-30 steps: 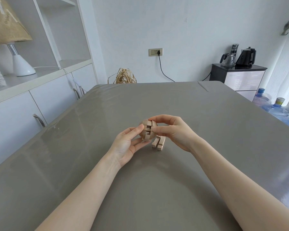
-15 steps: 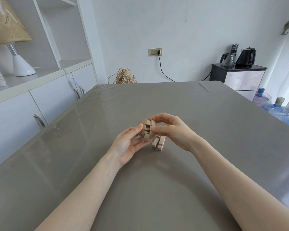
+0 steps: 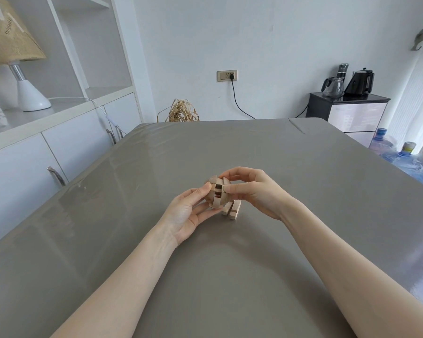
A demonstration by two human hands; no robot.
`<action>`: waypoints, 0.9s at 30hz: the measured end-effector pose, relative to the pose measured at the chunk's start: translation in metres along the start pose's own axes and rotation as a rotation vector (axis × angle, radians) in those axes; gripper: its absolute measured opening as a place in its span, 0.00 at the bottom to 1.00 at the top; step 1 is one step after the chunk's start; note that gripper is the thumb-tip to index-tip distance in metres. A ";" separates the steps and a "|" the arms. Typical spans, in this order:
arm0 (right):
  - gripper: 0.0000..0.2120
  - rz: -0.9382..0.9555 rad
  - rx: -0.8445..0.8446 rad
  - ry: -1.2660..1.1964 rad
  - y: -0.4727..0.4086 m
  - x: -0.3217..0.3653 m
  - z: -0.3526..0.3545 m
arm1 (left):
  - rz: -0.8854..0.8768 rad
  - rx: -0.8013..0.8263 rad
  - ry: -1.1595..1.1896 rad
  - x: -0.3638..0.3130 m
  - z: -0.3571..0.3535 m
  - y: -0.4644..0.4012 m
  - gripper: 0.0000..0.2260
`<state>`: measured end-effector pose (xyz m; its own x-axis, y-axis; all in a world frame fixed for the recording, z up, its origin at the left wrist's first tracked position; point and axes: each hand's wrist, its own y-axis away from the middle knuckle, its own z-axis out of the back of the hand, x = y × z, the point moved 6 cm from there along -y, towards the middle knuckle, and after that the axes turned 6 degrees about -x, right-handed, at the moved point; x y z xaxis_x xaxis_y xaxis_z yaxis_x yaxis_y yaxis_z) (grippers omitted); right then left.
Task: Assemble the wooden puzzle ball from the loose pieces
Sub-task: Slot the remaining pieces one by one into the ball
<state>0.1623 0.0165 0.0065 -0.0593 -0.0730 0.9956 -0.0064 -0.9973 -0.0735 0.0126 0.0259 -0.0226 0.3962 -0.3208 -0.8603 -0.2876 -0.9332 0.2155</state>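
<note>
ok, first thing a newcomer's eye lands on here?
The half-built wooden puzzle ball at the centre of the grey table, pinched between the left hand and right hand. Just below it, loose pieces lie on the table.

Landmark: partly built round wooden puzzle ball (image 3: 216, 194), held above the grey table (image 3: 303, 191), near its middle. Left hand (image 3: 188, 212) on the ball's left and underside; right hand (image 3: 252, 191) on its right. Loose notched wooden pieces (image 3: 232, 211) lie on the table just right of and below the ball, under the right hand.
</note>
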 end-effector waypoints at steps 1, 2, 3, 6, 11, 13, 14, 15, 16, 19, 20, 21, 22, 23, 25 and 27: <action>0.08 -0.002 0.000 0.000 0.000 0.000 0.000 | 0.002 0.000 0.000 0.000 0.000 0.001 0.14; 0.08 -0.005 0.002 -0.001 0.000 0.000 0.000 | 0.006 -0.003 0.000 0.000 0.000 0.001 0.14; 0.08 -0.008 0.005 -0.002 0.000 -0.001 0.000 | 0.010 -0.007 -0.001 0.001 0.000 0.002 0.15; 0.08 -0.014 0.012 -0.008 0.001 -0.001 0.000 | 0.015 -0.025 -0.018 0.001 0.000 0.002 0.21; 0.10 -0.017 0.023 -0.053 0.002 -0.001 0.001 | -0.023 -0.013 -0.104 -0.002 0.000 0.000 0.20; 0.11 -0.021 0.012 -0.052 0.002 -0.001 0.002 | -0.017 -0.009 -0.130 -0.001 -0.001 0.000 0.19; 0.11 -0.026 0.007 -0.054 0.002 -0.002 0.002 | -0.014 -0.011 -0.143 -0.001 -0.001 0.000 0.18; 0.11 -0.031 0.005 -0.058 0.003 -0.002 0.002 | -0.013 -0.015 -0.154 0.000 -0.001 0.000 0.16; 0.12 -0.035 0.005 -0.059 0.003 -0.003 0.002 | -0.013 -0.020 -0.162 0.000 0.000 -0.001 0.14; 0.12 -0.045 0.009 -0.048 0.003 -0.003 0.001 | -0.006 -0.030 -0.163 0.000 0.001 0.000 0.13; 0.13 -0.047 0.012 -0.045 0.003 -0.003 0.001 | -0.003 -0.033 -0.161 0.000 0.001 0.000 0.15; 0.13 -0.048 0.014 -0.044 0.003 -0.003 0.000 | -0.002 -0.035 -0.159 0.000 0.002 0.001 0.18; 0.13 -0.048 0.015 -0.043 0.003 -0.003 0.000 | 0.000 -0.037 -0.156 0.000 0.002 0.001 0.22; 0.13 -0.047 0.016 -0.043 0.003 -0.003 0.000 | 0.001 -0.039 -0.150 -0.001 0.002 0.001 0.24; 0.13 -0.044 0.021 -0.055 0.003 -0.002 0.000 | 0.005 -0.036 -0.130 -0.001 0.002 0.002 0.28; 0.13 -0.040 0.030 -0.073 0.003 -0.002 0.000 | 0.011 -0.026 -0.109 -0.001 0.001 0.002 0.29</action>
<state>0.1623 0.0132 0.0048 0.0138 -0.0325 0.9994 0.0231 -0.9992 -0.0328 0.0107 0.0244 -0.0211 0.2953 -0.3125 -0.9028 -0.2684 -0.9341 0.2355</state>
